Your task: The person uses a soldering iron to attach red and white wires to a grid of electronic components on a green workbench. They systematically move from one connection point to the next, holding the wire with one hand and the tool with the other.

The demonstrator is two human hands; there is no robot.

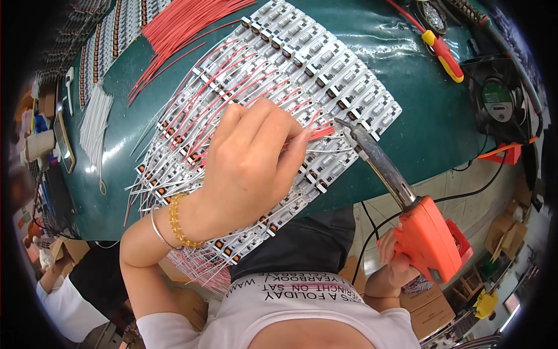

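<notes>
My left hand [250, 163] pinches a short bundle of red wires [321, 132] over a white panel of small circuit boards [325, 64] lying on the green table [418, 122]. My right hand [395, 262] grips an orange soldering gun [427, 235]. The gun's metal barrel reaches up and left, and its tip [340, 122] sits at the boards right beside the red wire ends. Many boards under my left hand carry red and white wires [197, 116] soldered on.
A pile of loose red wires [180, 23] lies at the table's far edge, a white wire bundle [94, 122] at the left. A screwdriver with a red and yellow handle [444, 52] and a small black fan [500, 102] sit at the right. Another person's sleeve [64, 302] shows lower left.
</notes>
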